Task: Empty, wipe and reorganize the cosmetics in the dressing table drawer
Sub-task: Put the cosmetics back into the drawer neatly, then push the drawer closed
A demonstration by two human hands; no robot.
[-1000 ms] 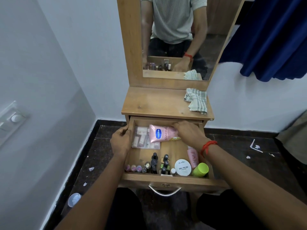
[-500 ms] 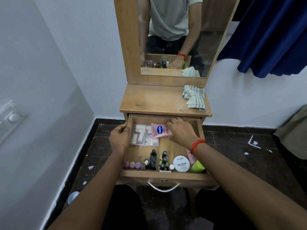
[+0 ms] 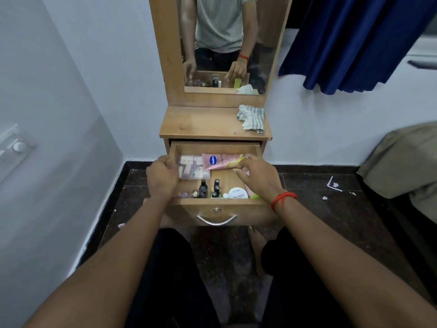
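Observation:
The dressing table's drawer (image 3: 216,207) stands pulled out. At its back lie a clear case of small cosmetics (image 3: 192,168) and a pink tube (image 3: 216,160) with a yellow tube (image 3: 234,162) across its right part. My right hand (image 3: 259,177) pinches the right end of the pink tube, thumb on top and fingers below. My left hand (image 3: 162,177) grips the drawer's left wall, fingers curled over it beside the clear case. Dark nail polish bottles (image 3: 203,187), a white round jar (image 3: 238,193) and a green cap (image 3: 255,197) stand along the front.
A striped cloth (image 3: 251,118) lies on the right of the table top (image 3: 201,125), below the mirror (image 3: 224,43). A white wall is close on the left. A blue curtain (image 3: 354,43) hangs at the right. Paper scraps lie on the dark floor (image 3: 331,183).
My right hand has slid right along the pink tube to its end, uncovering more of the tube and a yellow tube. My left hand stays on the drawer's left wall.

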